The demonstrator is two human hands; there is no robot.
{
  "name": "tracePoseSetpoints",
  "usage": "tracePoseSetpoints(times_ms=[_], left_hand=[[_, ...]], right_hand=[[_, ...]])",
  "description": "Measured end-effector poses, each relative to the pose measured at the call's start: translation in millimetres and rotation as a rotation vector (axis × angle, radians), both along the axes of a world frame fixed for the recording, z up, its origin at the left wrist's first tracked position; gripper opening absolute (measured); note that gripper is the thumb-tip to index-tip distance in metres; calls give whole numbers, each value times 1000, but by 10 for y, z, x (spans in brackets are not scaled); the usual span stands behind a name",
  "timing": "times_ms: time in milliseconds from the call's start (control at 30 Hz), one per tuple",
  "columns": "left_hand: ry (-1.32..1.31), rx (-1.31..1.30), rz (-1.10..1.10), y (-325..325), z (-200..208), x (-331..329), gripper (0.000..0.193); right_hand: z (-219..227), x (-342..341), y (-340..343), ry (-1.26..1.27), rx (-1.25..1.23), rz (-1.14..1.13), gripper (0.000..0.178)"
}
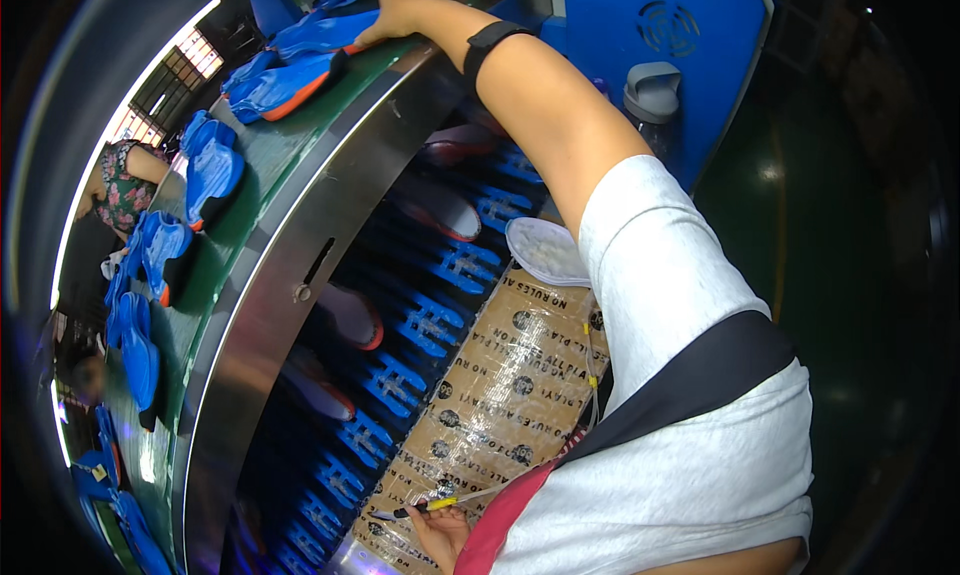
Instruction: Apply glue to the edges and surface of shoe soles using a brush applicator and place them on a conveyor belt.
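My right hand [402, 9] reaches to the top edge of the view, thumb and fingers spread. Its thumb rests at a blue shoe upper [325, 35] on the green conveyor belt [262, 170]. Close by lies another blue shoe upper with an orange edge [280, 87]. Low in the view, my left hand [440, 535] is closed round a slim yellow-and-black tool [440, 503] with a pale tip. A thin cord seems to run from its back end. Below the tool is a ledge covered in printed brown paper [500, 375] under clear film.
More blue shoe uppers [140, 350] line the belt. Beneath its metal side rail [250, 345], shoes with red-edged soles [350, 315] sit by a blue slotted rack [400, 325]. A white sole-shaped piece [548, 250], a grey-lidded bottle [652, 90] and a blue machine panel [610, 15] are nearby. A person [130, 180] is across the belt.
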State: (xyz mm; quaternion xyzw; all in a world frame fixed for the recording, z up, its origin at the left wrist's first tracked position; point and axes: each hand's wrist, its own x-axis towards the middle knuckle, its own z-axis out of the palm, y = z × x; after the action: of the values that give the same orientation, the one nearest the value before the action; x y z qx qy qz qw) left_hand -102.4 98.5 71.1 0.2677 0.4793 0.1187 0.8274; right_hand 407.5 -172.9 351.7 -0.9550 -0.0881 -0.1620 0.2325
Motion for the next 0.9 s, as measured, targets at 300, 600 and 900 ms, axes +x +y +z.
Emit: tracePoseSetpoints(times_ms=[300,600,900], left_hand=[[-55,51,-73,-1,116,-122,31],[-201,12,-121,100,86,-367,30],[-224,-10,-75,180,161,-638,30]], right_hand=[[-99,6,84,-565,4,-150,99],[-19,6,956,-95,-84,335,118],[-4,-516,838,-38,19,42,120]])
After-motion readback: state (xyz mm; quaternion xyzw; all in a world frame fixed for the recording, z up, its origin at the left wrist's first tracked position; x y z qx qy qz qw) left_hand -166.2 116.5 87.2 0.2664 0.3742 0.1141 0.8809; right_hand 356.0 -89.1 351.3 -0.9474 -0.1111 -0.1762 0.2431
